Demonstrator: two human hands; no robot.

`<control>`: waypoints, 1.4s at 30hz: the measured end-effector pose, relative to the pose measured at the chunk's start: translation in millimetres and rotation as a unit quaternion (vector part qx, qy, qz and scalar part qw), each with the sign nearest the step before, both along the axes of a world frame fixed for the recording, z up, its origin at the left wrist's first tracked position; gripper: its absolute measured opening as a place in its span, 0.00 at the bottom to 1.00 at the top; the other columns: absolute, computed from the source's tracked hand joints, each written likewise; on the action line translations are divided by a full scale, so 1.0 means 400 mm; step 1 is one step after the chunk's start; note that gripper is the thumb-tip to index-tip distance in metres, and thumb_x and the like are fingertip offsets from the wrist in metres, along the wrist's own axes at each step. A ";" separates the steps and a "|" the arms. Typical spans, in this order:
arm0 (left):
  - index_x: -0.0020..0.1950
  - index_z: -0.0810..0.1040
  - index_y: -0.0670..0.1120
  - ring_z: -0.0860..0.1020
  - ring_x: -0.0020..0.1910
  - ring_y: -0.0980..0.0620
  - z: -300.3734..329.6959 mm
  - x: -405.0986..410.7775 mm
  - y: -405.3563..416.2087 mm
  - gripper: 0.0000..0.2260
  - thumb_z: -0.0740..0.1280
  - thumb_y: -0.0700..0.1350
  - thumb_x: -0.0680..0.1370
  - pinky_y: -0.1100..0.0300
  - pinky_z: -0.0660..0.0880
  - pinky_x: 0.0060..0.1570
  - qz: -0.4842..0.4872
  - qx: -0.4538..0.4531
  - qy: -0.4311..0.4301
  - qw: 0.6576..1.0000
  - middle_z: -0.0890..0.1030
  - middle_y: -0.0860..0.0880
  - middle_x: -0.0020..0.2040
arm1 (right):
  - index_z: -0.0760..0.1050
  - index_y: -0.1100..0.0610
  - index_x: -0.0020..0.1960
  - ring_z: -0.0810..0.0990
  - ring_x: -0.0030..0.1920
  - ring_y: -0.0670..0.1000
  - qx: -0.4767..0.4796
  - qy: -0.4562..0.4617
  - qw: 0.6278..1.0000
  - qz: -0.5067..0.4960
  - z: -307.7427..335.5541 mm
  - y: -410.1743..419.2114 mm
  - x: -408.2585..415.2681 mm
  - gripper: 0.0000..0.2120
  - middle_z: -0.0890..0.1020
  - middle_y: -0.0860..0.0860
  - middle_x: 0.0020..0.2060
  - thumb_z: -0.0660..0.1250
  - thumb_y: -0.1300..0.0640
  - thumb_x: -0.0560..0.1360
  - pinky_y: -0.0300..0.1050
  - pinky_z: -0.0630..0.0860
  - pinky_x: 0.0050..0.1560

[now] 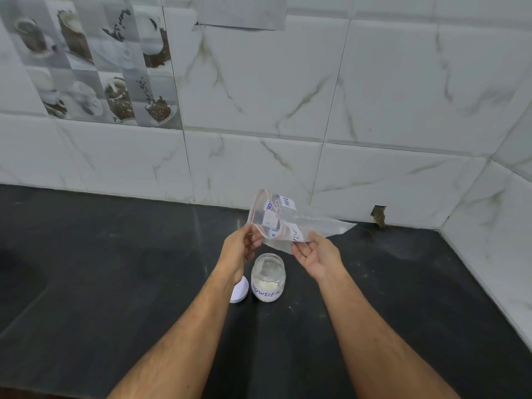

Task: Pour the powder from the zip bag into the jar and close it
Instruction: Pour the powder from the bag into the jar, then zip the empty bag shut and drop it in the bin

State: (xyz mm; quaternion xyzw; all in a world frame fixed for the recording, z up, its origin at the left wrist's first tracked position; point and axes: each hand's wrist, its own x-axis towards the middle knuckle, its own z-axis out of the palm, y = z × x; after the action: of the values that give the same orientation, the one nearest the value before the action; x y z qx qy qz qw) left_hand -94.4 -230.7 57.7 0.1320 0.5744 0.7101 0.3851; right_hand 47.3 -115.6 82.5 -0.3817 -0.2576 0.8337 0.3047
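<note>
Powder sits in the jar point(268, 279); our hands point(240, 246) point(315, 256) pinch the emptied bag point(283, 223) above it, lid point(239, 290) beside it unfitted.

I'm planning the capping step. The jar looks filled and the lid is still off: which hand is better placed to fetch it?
Left, probably. The white lid lies just left of the jar, under the left hand. The right hand would have to cross over the jar.
</note>
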 end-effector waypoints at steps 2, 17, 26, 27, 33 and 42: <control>0.48 0.82 0.47 0.75 0.36 0.56 0.011 0.001 0.005 0.08 0.67 0.49 0.78 0.60 0.66 0.37 0.000 -0.002 0.018 1.000 0.82 0.48 0.41 | 0.75 0.62 0.52 0.83 0.45 0.57 -0.022 0.028 0.999 -0.008 0.011 0.002 -0.004 0.07 0.85 0.58 0.43 0.59 0.63 0.83 0.51 0.80 0.42; 0.49 0.82 0.46 0.75 0.38 0.55 0.065 -0.004 0.074 0.05 0.72 0.46 0.77 0.61 0.71 0.40 0.114 0.041 0.161 0.979 0.80 0.51 0.40 | 0.74 0.67 0.52 0.87 0.32 0.58 -0.047 0.075 0.996 -0.028 0.058 0.045 0.026 0.07 0.86 0.63 0.38 0.58 0.66 0.83 0.49 0.85 0.33; 0.47 0.83 0.45 0.79 0.38 0.55 0.133 0.008 0.159 0.04 0.71 0.45 0.78 0.59 0.77 0.41 0.052 0.021 0.325 0.944 0.83 0.51 0.39 | 0.75 0.57 0.58 0.81 0.38 0.53 0.333 -0.404 0.850 -0.053 0.037 0.133 0.134 0.23 0.81 0.53 0.46 0.66 0.39 0.75 0.50 0.83 0.31; 0.47 0.83 0.45 0.78 0.38 0.55 0.141 0.015 0.168 0.04 0.70 0.45 0.78 0.60 0.77 0.41 0.041 0.023 0.341 0.939 0.83 0.51 0.39 | 0.74 0.55 0.59 0.82 0.38 0.53 0.380 -0.379 0.841 -0.071 0.055 0.140 0.143 0.19 0.81 0.51 0.46 0.66 0.44 0.76 0.53 0.84 0.35; 0.42 0.81 0.47 0.76 0.33 0.60 0.188 0.029 0.200 0.05 0.71 0.44 0.77 0.66 0.74 0.36 0.002 0.046 0.352 0.935 0.81 0.53 0.36 | 0.70 0.51 0.69 0.80 0.56 0.52 0.463 -0.219 0.859 -0.005 0.129 0.217 0.180 0.24 0.80 0.51 0.56 0.70 0.59 0.75 0.48 0.76 0.52; 0.42 0.81 0.43 0.79 0.39 0.51 0.235 0.002 0.185 0.04 0.72 0.42 0.77 0.57 0.77 0.42 -0.060 0.061 0.317 0.945 0.82 0.46 0.39 | 0.79 0.59 0.42 0.81 0.38 0.46 0.439 -0.171 0.882 -0.027 0.175 0.259 0.227 0.07 0.84 0.48 0.35 0.67 0.63 0.79 0.42 0.78 0.43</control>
State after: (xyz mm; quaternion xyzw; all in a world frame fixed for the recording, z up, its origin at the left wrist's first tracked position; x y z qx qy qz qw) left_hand -93.4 -156.7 151.5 0.4077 0.6135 0.6408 0.2160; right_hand 137.9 -12.0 152.7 -0.3524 -0.6346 0.5487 0.4148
